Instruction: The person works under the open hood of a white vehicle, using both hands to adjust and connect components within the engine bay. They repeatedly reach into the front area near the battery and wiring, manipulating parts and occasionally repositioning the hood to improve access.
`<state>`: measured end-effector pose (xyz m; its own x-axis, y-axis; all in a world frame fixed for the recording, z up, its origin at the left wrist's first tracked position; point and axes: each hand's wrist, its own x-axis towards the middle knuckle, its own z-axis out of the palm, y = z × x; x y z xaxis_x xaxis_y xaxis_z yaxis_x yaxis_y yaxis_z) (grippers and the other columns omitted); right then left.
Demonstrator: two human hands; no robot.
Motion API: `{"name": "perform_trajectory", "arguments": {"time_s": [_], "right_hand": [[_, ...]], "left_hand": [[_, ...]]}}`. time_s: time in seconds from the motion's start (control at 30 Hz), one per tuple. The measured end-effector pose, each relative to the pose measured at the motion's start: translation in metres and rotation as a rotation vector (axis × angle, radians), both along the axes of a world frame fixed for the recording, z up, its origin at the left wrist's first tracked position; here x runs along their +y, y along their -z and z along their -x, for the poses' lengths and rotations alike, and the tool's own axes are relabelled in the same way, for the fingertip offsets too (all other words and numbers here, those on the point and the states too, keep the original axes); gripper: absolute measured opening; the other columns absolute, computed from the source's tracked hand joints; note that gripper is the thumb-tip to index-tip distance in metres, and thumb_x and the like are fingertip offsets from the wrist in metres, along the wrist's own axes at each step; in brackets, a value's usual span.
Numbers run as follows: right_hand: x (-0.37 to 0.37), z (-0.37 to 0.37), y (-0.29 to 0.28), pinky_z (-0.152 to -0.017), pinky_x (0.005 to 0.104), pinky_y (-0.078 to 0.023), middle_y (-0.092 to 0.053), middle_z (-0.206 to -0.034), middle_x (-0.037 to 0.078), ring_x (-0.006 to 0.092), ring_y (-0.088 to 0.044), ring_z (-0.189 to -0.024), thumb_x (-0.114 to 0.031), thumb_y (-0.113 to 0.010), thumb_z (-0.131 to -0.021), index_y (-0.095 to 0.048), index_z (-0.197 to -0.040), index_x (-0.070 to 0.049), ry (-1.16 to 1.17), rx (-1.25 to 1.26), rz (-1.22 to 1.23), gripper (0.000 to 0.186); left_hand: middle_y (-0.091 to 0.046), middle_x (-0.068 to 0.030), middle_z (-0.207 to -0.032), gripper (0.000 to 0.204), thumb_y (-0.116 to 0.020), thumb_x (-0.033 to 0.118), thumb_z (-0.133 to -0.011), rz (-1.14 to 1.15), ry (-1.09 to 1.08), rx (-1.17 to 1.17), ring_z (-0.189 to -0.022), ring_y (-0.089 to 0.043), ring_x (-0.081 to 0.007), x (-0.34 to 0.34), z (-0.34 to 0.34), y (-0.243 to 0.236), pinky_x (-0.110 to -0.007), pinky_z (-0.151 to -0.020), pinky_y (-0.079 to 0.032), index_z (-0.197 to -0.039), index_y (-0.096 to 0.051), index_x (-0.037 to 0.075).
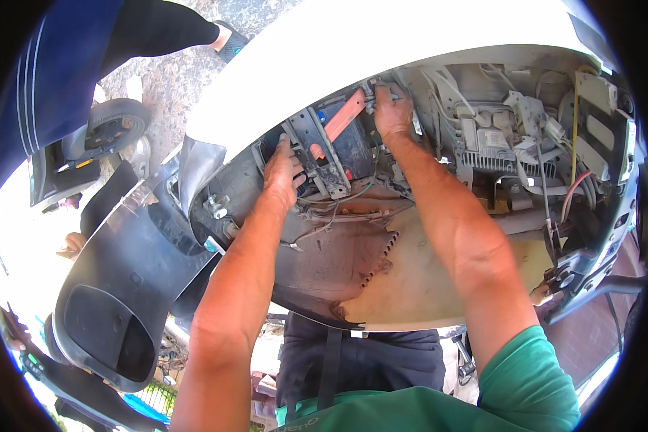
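My left hand (284, 173) lies beside a grey metal bracket (322, 155) in the open bay of a vehicle body, its fingers apart against the bracket's left side. A dark blue block, perhaps a battery, shows partly behind that hand. Right of the bracket sits a blue and black battery (354, 151), with a flat red bar (345, 115) slanting across its top. At the battery's far right corner my right hand (394, 111) is closed, its fingers bent down near a cable end. What they grip, if anything, is hidden.
A white body panel (381, 43) curves over the bay's far side. Grey finned electronics (489, 137) and loose cables fill the right. A black plastic panel (108, 288) lies at left. Another person's leg (65, 72) stands at the upper left, near a small wheel (117, 126).
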<state>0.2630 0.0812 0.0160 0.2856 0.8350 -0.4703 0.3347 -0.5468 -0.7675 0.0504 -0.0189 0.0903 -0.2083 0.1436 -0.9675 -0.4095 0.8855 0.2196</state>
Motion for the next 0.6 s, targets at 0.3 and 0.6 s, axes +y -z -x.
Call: {"name": "perform_trajectory", "arguments": {"time_s": [0.3, 0.6], "right_hand": [[0.012, -0.011, -0.031, -0.088, 0.0419, -0.052, -0.073, -0.100, 0.024, 0.0414, -0.067, -0.097, -0.039, -0.065, -0.085, -0.074, -0.105, -0.003, -0.176, 0.010, 0.168, 0.043], [0.033, 0.005, -0.066, -0.100, 0.0468, -0.050, -0.070, -0.118, 0.021, 0.0391, -0.064, -0.115, -0.042, -0.068, -0.084, -0.070, -0.119, -0.005, -0.668, -0.475, 0.171, 0.051]], "left_hand": [[-0.071, -0.0076, -0.111, 0.052, -0.045, 0.055, -0.104, -0.017, -0.215, -0.052, -0.089, -0.072, -0.0226, 0.001, -0.004, 0.021, -0.041, -0.094, -0.051, -0.126, -0.058, 0.011], [-0.066, -0.0074, -0.119, 0.059, -0.046, 0.059, -0.101, -0.127, -0.300, -0.025, -0.097, -0.066, -0.0262, 0.006, -0.010, 0.042, -0.049, -0.092, -0.045, -0.132, -0.056, 0.011]]}}
